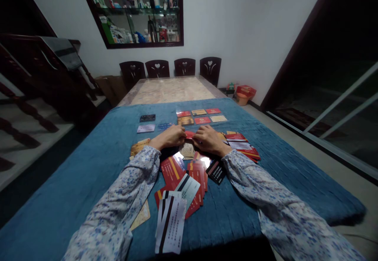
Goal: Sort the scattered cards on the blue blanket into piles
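My left hand (171, 137) and my right hand (210, 139) meet over the middle of a blue cloth (88, 174), fingers curled. Between the fingertips of both hands sits a red card (189, 134). Under and below the hands lies a loose heap of red, white and beige cards (189, 174). Several white cards with black stripes (171, 223) lie nearest to me. Beyond the hands, cards are laid out in rows (202, 116), red and beige ones at the right, dark and pale ones (147, 123) at the left. Another red stack (242, 144) lies right of my right hand.
The blue cloth covers the near part of a long table whose bare stone top (171, 89) runs to the far end. Several dark chairs (171, 68) stand there. A glass wall cabinet (138, 10) hangs above. A staircase (35, 91) is at left, glass doors (339, 107) at right.
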{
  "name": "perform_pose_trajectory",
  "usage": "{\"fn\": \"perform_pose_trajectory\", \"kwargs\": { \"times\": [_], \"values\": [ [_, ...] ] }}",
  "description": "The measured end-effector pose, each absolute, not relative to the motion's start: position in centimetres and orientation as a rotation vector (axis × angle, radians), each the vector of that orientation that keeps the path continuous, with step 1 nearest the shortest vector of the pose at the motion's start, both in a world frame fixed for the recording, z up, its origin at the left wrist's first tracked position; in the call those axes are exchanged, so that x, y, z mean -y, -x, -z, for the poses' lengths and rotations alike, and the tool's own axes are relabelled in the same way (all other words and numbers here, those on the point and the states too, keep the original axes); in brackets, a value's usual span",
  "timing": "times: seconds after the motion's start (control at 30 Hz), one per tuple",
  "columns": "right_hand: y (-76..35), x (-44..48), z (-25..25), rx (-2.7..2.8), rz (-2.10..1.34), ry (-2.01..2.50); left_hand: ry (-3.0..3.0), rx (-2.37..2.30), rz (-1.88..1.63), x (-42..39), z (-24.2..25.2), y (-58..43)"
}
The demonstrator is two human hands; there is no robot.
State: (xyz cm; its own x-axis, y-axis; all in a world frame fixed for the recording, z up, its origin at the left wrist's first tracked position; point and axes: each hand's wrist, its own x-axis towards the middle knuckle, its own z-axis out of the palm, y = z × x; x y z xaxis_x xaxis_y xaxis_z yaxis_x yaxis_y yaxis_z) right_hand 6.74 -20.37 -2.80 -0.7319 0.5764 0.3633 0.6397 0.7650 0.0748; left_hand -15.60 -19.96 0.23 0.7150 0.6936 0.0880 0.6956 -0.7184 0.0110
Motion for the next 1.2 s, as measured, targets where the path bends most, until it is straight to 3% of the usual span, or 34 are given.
{"fn": "perform_pose_trajectory", "kwargs": {
  "times": [0.47,1.03,1.2],
  "values": [
    [-7.3,19.7,3.0,2.465,0.205,0.995,2.867,1.18,0.533,19.2,0.5,16.1],
    [-7.4,19.8,2.9,2.355,0.105,1.224,2.799,1.415,0.691,19.5,0.9,15.7],
    [-7.2,19.8,2.9,2.379,0.134,1.294,2.686,1.515,0.581,19.6,1.2,15.8]
  ]
}}
